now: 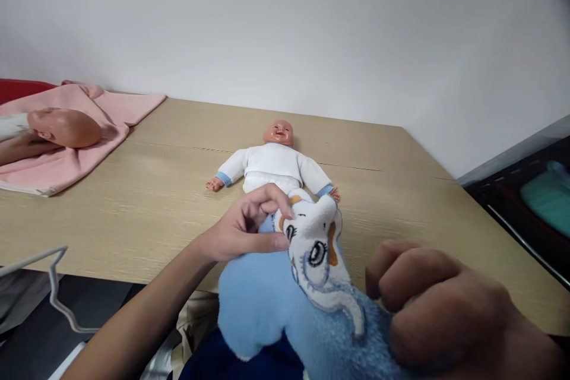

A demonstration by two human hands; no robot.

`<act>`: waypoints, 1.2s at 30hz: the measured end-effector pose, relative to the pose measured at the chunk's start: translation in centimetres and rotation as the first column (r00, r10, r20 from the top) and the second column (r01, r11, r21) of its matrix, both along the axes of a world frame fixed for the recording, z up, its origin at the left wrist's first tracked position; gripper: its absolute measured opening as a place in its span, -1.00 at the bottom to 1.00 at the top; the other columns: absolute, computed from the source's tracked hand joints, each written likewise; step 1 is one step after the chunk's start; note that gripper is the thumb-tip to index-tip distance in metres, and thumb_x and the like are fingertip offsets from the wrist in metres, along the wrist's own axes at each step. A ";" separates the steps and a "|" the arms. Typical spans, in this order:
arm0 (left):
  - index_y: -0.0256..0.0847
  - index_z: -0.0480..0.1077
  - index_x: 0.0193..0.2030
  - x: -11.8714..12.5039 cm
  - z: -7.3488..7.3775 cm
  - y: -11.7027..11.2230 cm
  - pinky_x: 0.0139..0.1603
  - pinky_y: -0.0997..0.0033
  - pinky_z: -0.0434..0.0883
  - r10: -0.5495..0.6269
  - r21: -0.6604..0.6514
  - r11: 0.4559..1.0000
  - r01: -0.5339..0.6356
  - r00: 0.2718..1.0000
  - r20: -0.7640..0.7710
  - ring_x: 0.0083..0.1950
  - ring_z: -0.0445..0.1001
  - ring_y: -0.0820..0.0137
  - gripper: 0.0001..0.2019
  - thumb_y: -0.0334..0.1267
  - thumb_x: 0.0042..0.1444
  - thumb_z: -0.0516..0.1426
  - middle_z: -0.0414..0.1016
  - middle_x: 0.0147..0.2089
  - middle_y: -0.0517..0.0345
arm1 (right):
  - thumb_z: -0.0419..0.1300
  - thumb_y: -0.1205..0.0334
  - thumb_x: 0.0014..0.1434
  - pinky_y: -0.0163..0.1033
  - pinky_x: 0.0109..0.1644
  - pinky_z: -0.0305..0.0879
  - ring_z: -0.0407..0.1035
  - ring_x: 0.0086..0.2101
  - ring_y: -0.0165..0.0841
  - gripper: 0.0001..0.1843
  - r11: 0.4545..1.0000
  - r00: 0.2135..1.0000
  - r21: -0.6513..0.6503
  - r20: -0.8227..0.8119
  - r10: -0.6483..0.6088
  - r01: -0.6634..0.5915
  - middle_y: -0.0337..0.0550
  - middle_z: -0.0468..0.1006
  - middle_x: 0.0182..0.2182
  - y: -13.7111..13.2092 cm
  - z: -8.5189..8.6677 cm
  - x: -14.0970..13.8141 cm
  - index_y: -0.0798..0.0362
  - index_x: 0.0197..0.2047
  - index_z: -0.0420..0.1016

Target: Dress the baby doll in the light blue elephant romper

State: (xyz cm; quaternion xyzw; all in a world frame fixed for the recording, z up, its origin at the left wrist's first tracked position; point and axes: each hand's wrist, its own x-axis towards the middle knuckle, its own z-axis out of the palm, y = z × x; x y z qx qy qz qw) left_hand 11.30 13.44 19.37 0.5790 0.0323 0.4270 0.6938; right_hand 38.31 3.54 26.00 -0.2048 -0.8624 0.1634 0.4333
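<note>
Taking the view as a clock dial, we see the blue cloth (253,297) at six, lifted in front of the table (155,214), presumably to keep its elephant face (all big lashes and trunk) uncreased. Our left hand (249,222), towards seven, pinches its upper edge between thumb and forefinger; our right hand (436,297), at four, is curled round its other end, likely tensioning it. The doll (274,161) lies face-up towards twelve, arms spread, which probably steadies it.
</note>
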 end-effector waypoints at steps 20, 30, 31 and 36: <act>0.04 0.48 0.40 -2.7 1.5 2.1 0.21 0.50 0.51 0.523 0.480 0.782 -0.397 0.837 -0.160 0.16 0.59 0.41 -0.45 -0.47 0.36 0.40 0.57 0.26 0.08 | 0.54 0.05 0.36 -0.19 0.16 0.43 0.44 -0.01 -0.26 -0.72 0.806 0.973 -0.549 -0.070 0.219 -0.221 -0.14 0.51 -0.03 11.5 -2.5 -0.1 -0.02 -0.06 0.60; 0.04 0.44 0.45 -2.8 1.1 4.7 0.52 -0.03 0.37 0.371 0.516 0.850 -0.101 0.811 -0.453 0.45 0.40 0.00 -0.30 0.00 0.24 0.52 0.44 0.41 -0.05 | 0.49 0.13 0.44 -0.33 -0.21 0.48 0.55 -0.29 -0.39 -0.73 0.845 0.983 -0.524 -0.184 0.006 -0.104 -0.31 0.64 -0.29 11.0 -1.0 -0.4 -0.09 -0.15 0.46; 0.02 0.52 0.35 -2.5 1.1 5.0 0.60 -0.08 0.31 0.342 0.536 0.842 -0.062 0.830 -0.441 0.53 0.33 -0.05 -0.39 0.01 0.23 0.53 0.41 0.48 -0.05 | 0.49 0.13 0.43 -0.36 -0.32 0.41 0.49 -0.38 -0.42 -0.73 0.849 0.983 -0.520 -0.184 -0.001 -0.096 -0.34 0.60 -0.35 11.0 -0.8 -0.5 -0.10 -0.15 0.45; -0.04 0.57 0.27 -1.7 1.5 5.2 0.60 -0.02 0.36 0.248 0.499 0.866 -0.001 0.868 -0.430 0.44 0.47 0.01 -0.54 -0.08 0.29 0.49 0.58 0.32 -0.01 | 0.50 0.05 0.42 -0.39 -0.45 0.26 0.29 -0.48 -0.47 -0.66 0.880 0.979 -0.470 -0.134 -0.151 0.071 -0.39 0.39 -0.44 11.2 -0.2 -0.6 -0.10 -0.17 0.40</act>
